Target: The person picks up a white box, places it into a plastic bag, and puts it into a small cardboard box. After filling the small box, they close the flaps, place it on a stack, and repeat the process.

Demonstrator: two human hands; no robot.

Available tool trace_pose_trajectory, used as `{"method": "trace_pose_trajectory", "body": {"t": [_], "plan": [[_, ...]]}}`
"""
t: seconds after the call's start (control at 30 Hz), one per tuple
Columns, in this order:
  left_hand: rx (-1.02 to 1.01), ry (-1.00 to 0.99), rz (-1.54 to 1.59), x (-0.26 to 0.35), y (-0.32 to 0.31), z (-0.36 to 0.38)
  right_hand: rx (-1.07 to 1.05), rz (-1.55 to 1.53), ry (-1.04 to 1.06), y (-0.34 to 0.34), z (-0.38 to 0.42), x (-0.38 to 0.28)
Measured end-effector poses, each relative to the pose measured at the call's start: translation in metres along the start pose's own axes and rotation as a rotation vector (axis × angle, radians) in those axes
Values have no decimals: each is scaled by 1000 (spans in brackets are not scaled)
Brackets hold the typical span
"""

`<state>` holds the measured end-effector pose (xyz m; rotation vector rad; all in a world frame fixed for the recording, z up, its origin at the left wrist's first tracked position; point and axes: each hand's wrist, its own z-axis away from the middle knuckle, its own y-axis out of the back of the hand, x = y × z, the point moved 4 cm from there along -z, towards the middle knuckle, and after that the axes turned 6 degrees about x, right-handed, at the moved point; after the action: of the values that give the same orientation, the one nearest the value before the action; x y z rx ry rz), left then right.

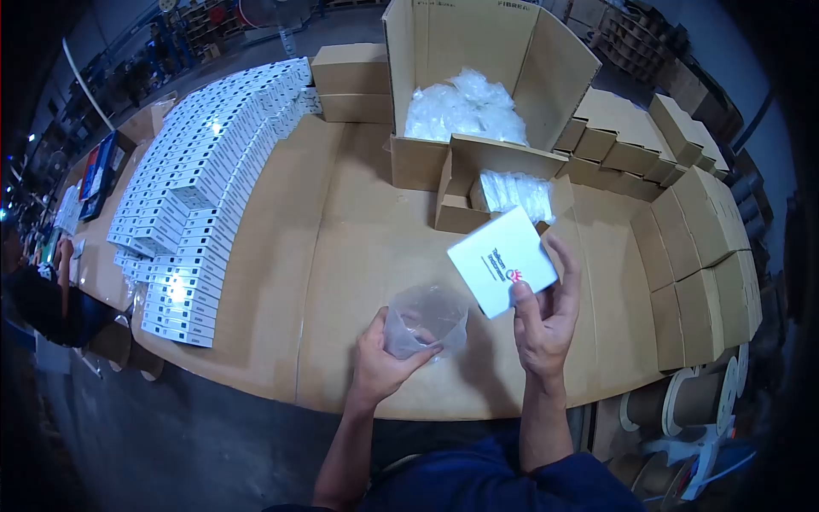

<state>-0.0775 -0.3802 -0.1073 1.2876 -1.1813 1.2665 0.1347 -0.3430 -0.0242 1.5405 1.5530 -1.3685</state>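
Note:
My left hand [386, 363] grips a clear plastic bag [425, 322], its mouth spread apart above the cardboard-covered table [341, 256]. To the right and a little higher, my right hand [546, 328] holds a flat white box [502, 260] between thumb and fingers. Dark printing and a small red logo show on the box's face, which is tilted toward me. The bag and the box are apart. Behind the white box stands a small open carton [463, 218] holding several clear plastic packets [518, 194].
Stacked white boxes [196, 205] cover the left side. A large open carton [490, 51] full of plastic bags [469, 111] stands at the back. Brown cartons [695, 264] line the right edge, with cable spools [695, 397] below. Another person [51, 290] sits at far left.

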Motion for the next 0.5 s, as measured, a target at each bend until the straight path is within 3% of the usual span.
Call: {"method": "trace_pose_trajectory", "body": {"t": [0.17,0.33,0.5], "plan": [[8,-61,-70,-6,-3,1,-101,-98,53,-38,-9,-6],[44,-46,21,-7,2,-3,-251,159,-12,-38,-10,-1],[20,-18,104,-21,5,-5,-353,139,83,-37,-22,-5]]}}
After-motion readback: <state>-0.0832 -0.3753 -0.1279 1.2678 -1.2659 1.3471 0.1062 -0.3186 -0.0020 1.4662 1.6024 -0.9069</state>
